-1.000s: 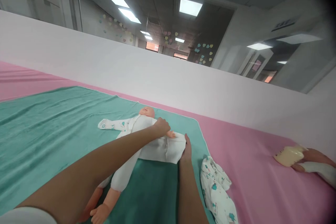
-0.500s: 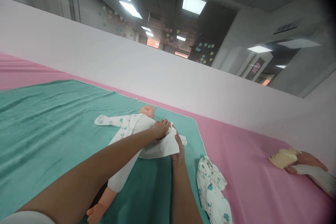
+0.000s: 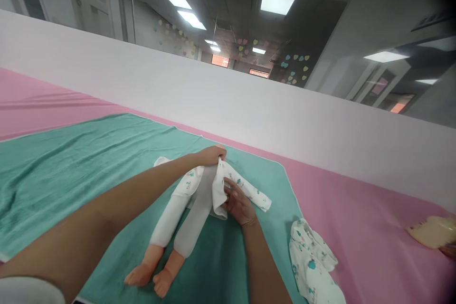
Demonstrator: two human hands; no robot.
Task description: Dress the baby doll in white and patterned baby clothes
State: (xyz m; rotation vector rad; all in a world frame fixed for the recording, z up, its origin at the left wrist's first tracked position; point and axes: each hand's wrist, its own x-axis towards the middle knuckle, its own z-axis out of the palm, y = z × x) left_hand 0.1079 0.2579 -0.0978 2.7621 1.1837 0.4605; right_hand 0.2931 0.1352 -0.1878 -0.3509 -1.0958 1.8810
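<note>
A baby doll lies on its back on a teal blanket (image 3: 89,161), its white-trousered legs (image 3: 194,228) and bare feet toward me. It wears a white baby shirt (image 3: 249,189) with a green print, and a sleeve stretches out to each side. My left hand (image 3: 213,154) is closed on the shirt's edge near the doll's neck and hides most of the head. Lower down, beside the doll's trunk, my right hand (image 3: 240,204) has its fingers bent at the shirt's front flap; the fingertips are partly hidden by the cloth.
A folded printed baby garment (image 3: 313,266) lies right of the doll, across the blanket's edge. Pink sheeting (image 3: 359,232) spreads under the blanket. At the far right is a cream-coloured object (image 3: 432,232), cut off by the frame. A white low wall (image 3: 213,92) with glass above runs behind.
The shirt's right-hand side was bunched around the doll's arm; its sleeve now lies stretched out. My left hand has moved up to the neck, and my right hand has shifted to the flap.
</note>
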